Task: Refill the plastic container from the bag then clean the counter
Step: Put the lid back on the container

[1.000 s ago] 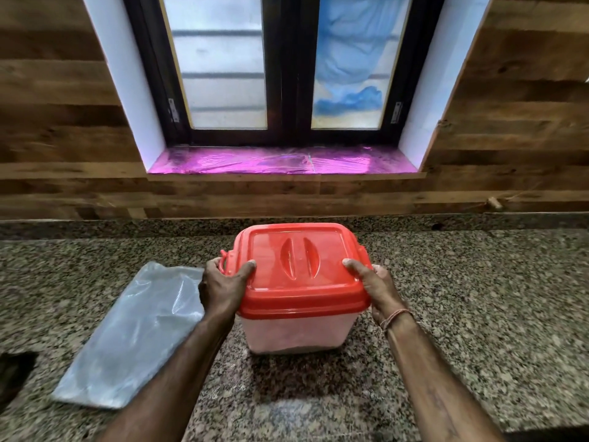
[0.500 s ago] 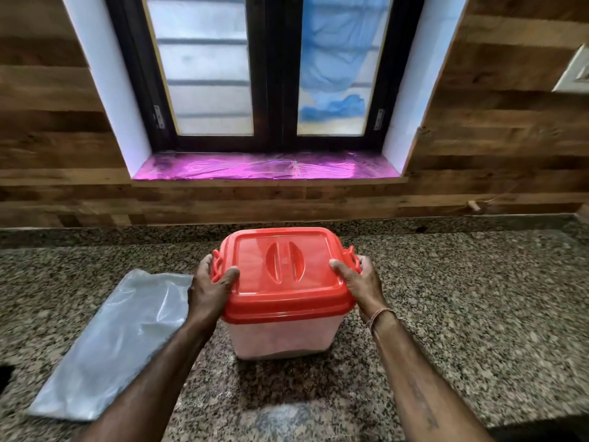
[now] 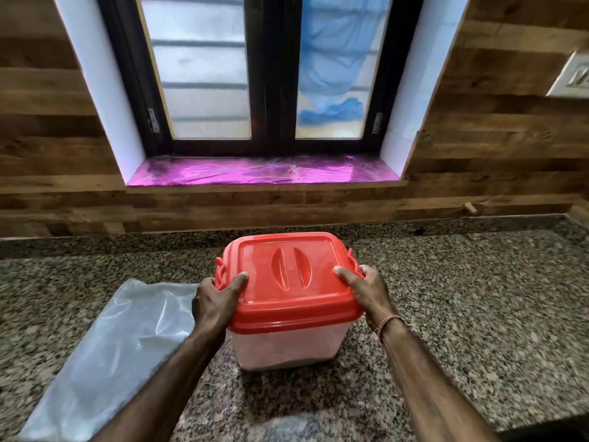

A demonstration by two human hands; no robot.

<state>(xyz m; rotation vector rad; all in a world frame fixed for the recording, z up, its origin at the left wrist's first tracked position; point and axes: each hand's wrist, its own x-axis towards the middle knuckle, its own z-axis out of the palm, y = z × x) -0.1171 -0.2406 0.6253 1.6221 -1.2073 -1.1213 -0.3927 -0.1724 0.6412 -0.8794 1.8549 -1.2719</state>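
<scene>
Bench (image 3: 462,314) first, folks: speckled granite, running right across the lower half of our view. Behind it we've got a wood-panel wall (image 3: 47,138) and a dark-framed window (image 3: 204,90) w/ frosted panes, something blue showing thru the right one. Pink film (image 3: 223,170) covers the sill.

Next down in size, the bag (image 3: 121,346): clear plastic, lying flat on the bench at left, its right edge hidden behind our left forearm. Just right of it stands the plastic container (image 3: 287,349), upright on the bench approx. mid-view. It has a translucent body, and we can't make out the contents. Red lid (image 3: 287,282) sits on top, w/ two curved ridges in its middle.

Left grip (image 3: 213,304) wraps the container's left side at lid level, thumb pressed on the lid top, fingers curled round by the left side latch (image 3: 220,269). Right grip (image 3: 366,291) mirrors it on the right side, thumb on top, fingers out of sight past the edge.

White switch plate (image 3: 570,78) sits far right on the wall, partly cut off. Thread band (image 3: 387,323) circles the right wrist.
</scene>
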